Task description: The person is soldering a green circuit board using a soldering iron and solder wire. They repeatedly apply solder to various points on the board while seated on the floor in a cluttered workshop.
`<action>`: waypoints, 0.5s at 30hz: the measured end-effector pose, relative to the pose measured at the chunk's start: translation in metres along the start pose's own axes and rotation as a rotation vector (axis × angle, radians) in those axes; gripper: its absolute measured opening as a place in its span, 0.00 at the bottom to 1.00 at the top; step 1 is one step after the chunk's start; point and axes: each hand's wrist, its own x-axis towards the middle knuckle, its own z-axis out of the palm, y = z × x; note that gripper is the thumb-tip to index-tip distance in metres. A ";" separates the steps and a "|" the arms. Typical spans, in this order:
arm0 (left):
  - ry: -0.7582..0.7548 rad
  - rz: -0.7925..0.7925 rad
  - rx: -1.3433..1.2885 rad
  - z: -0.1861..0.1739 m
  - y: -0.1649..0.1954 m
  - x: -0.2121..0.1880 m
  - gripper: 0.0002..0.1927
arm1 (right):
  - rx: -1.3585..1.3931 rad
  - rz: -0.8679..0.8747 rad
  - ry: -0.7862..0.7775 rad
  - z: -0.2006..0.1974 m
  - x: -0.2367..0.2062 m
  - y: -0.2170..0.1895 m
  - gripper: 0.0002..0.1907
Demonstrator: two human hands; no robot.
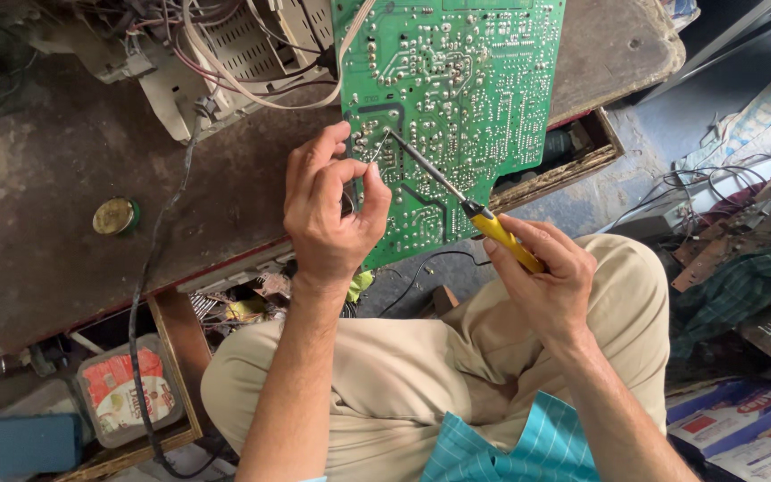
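A large green circuit board [466, 80] leans over the edge of a dark workbench [55, 187], solder side up. My right hand [542, 277] grips the yellow handle of a soldering iron [457, 198], whose thin tip touches the board near its left side. My left hand [327, 210] pinches a thin strand of solder wire [379, 148] and brings its end to the same spot by the iron's tip. My knees in tan trousers are below the board.
A pale plastic chassis with a wire bundle [234, 54] lies behind the board. A small round tin [115, 216] sits on the bench. An open drawer [573, 152] holds parts. Boards, cloth and cartons crowd the floor at right [742, 268]. A printed container [127, 393] stands lower left.
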 end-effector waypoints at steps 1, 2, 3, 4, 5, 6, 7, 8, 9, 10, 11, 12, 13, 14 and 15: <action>-0.001 0.003 0.003 0.000 0.000 0.000 0.10 | -0.001 0.002 -0.001 0.000 0.000 0.000 0.15; -0.002 0.004 0.007 0.000 0.000 0.000 0.10 | -0.003 0.004 -0.003 0.001 0.000 0.000 0.15; -0.003 0.007 0.010 0.000 -0.001 0.000 0.11 | -0.004 0.006 -0.004 0.001 0.000 0.000 0.15; 0.000 0.009 0.009 0.001 -0.001 0.000 0.11 | -0.012 0.002 -0.002 0.001 0.000 0.000 0.15; 0.003 0.010 0.008 0.001 -0.001 0.000 0.11 | -0.020 -0.002 -0.001 0.001 0.000 0.000 0.16; 0.005 0.011 0.008 0.002 -0.001 0.000 0.11 | -0.027 -0.006 0.000 0.002 0.000 0.000 0.16; 0.006 0.014 0.012 0.002 -0.001 0.000 0.10 | -0.014 -0.005 -0.004 0.002 0.000 0.000 0.16; 0.008 0.016 0.017 0.002 -0.002 0.000 0.10 | -0.002 -0.005 -0.008 0.002 0.000 0.000 0.16; 0.010 0.018 0.021 0.002 -0.002 0.000 0.10 | 0.011 -0.005 -0.012 0.002 0.000 0.000 0.16; 0.011 0.016 0.021 0.003 -0.002 -0.001 0.10 | 0.011 -0.015 -0.009 0.002 0.000 0.001 0.16; 0.012 0.013 0.021 0.002 -0.002 -0.001 0.10 | 0.012 -0.024 -0.006 0.003 0.000 0.001 0.16; 0.013 0.009 0.021 0.002 -0.002 -0.002 0.10 | 0.013 -0.034 -0.003 0.004 0.000 0.002 0.16; 0.013 0.005 0.020 0.002 -0.002 -0.002 0.10 | 0.018 -0.041 -0.003 0.005 0.000 0.003 0.16; 0.014 0.000 0.019 0.002 -0.002 -0.002 0.10 | 0.022 -0.047 -0.003 0.006 0.000 0.004 0.16; 0.014 -0.004 0.019 0.001 -0.002 -0.002 0.10 | 0.027 -0.054 -0.002 0.007 0.000 0.005 0.16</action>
